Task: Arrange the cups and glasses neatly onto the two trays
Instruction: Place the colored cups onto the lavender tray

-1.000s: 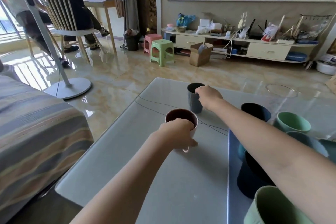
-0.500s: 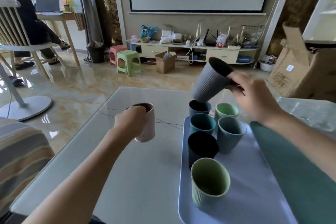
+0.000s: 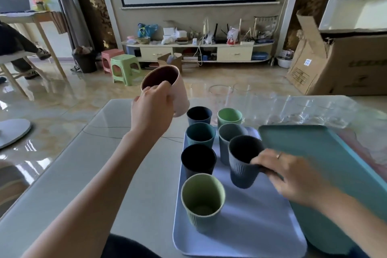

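Observation:
A lavender tray (image 3: 249,222) lies on the table and carries several ribbed cups in green, teal, blue and black. My right hand (image 3: 293,176) grips a grey-blue cup (image 3: 244,165) by its rim, low over the tray's right side. My left hand (image 3: 152,111) holds a pink cup (image 3: 176,92) tilted in the air, above the table's far left, just left of the tray's far cups. A teal tray (image 3: 326,159) lies to the right, bare. Several clear glasses (image 3: 261,104) stand on the table behind both trays.
The grey table (image 3: 88,174) extends to the left of the trays. A big cardboard box (image 3: 343,63) stands at the far right on the floor. Stools, a low TV cabinet and a seated person's legs are across the room.
My right hand has brought the grey-blue cup down from above the far cups to the tray's right side. My left hand has raised the pink cup and moved it right, toward the tray.

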Available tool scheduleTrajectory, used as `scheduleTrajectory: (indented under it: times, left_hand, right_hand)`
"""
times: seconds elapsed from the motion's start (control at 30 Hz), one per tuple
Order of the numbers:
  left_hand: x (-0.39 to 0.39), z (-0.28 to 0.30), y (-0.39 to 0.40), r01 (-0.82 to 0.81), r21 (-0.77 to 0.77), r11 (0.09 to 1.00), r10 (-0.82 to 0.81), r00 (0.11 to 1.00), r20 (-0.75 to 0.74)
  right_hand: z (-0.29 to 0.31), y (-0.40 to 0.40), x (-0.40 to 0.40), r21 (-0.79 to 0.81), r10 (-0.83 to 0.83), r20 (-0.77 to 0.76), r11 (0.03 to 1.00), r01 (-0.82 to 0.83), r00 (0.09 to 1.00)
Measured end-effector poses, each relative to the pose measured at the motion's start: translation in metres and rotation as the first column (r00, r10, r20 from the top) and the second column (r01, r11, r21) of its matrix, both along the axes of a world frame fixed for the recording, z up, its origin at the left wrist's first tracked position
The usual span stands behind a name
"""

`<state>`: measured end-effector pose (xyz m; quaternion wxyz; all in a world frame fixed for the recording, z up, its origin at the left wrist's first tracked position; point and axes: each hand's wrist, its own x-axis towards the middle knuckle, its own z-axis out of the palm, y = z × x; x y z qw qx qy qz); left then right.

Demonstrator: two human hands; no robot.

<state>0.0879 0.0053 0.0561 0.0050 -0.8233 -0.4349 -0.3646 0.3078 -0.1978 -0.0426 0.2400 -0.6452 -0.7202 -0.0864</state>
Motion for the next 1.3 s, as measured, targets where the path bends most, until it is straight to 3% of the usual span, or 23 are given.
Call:
scheduleTrajectory:
  times: [0.1,0.2,0.33,0.47,0.57,0.73,0.83,0.93,0.97,1.03,1.1,1.13,1.23,1.3]
  left_hand:
    - [0.016,-0.004,-0.008,0.085,0.032,0.996,-0.086,0.996,0.029]
    - [0.018,-0.009,-0.013,0.180,0.090,0.980,-0.180,0.984,-0.008]
    - [0.022,-0.009,-0.021,0.244,0.133,0.961,-0.240,0.970,-0.040]
    - [0.029,-0.003,-0.039,0.359,0.174,0.917,-0.358,0.933,-0.036]
    - [0.039,-0.001,-0.063,0.528,0.188,0.828,-0.511,0.849,-0.132]
    - [0.058,-0.013,-0.101,0.739,0.182,0.648,-0.703,0.673,-0.228]
    - [0.058,-0.012,-0.106,0.801,-0.015,0.599,-0.800,0.597,-0.068]
    - [0.052,-0.009,-0.095,0.762,-0.297,0.575,-0.741,0.639,0.206]
    - [0.051,-0.013,-0.087,0.722,-0.342,0.602,-0.707,0.680,0.192]
    - [0.049,-0.024,-0.074,0.609,-0.413,0.677,-0.682,0.730,-0.043]
    - [0.049,-0.038,-0.070,0.521,-0.460,0.719,-0.676,0.677,-0.290]
    - [0.050,-0.043,-0.071,0.499,-0.474,0.726,-0.674,0.652,-0.346]
    - [0.055,-0.051,-0.073,0.486,-0.460,0.743,-0.659,0.652,-0.375]
    - [0.058,-0.053,-0.072,0.484,-0.434,0.760,-0.643,0.659,-0.391]
  right_hand:
    - [-0.023,0.010,-0.002,-0.202,0.020,0.034,0.979,-0.012,0.999]
    - [-0.024,0.012,0.000,-0.253,0.000,-0.058,0.967,-0.015,0.998]
    - [-0.005,0.005,-0.012,-0.156,-0.067,-0.054,0.986,0.058,0.996]
    - [0.015,0.009,-0.019,0.126,-0.081,-0.396,0.982,0.142,0.915]
    - [0.023,0.015,-0.024,0.233,-0.026,-0.555,0.955,0.185,0.832]
    - [0.031,0.003,-0.023,0.280,0.000,-0.684,0.923,0.263,0.729]
    - [0.036,-0.013,-0.014,0.246,-0.006,-0.741,0.928,0.279,0.672]
    - [0.024,-0.039,0.003,0.080,-0.082,-0.820,0.964,0.255,0.566]
    - [0.020,-0.049,0.007,0.011,-0.108,-0.835,0.977,0.213,0.540]
    - [0.014,-0.066,0.007,-0.133,-0.184,-0.810,0.982,0.132,0.557]
    - [0.007,-0.074,0.000,-0.206,-0.215,-0.756,0.975,0.087,0.618]
    - [0.002,-0.075,-0.005,-0.221,-0.205,-0.740,0.974,0.055,0.640]
    - [-0.012,-0.074,-0.016,-0.282,-0.153,-0.695,0.957,-0.071,0.703]
    - [-0.018,-0.072,-0.019,-0.310,-0.135,-0.721,0.940,-0.143,0.680]
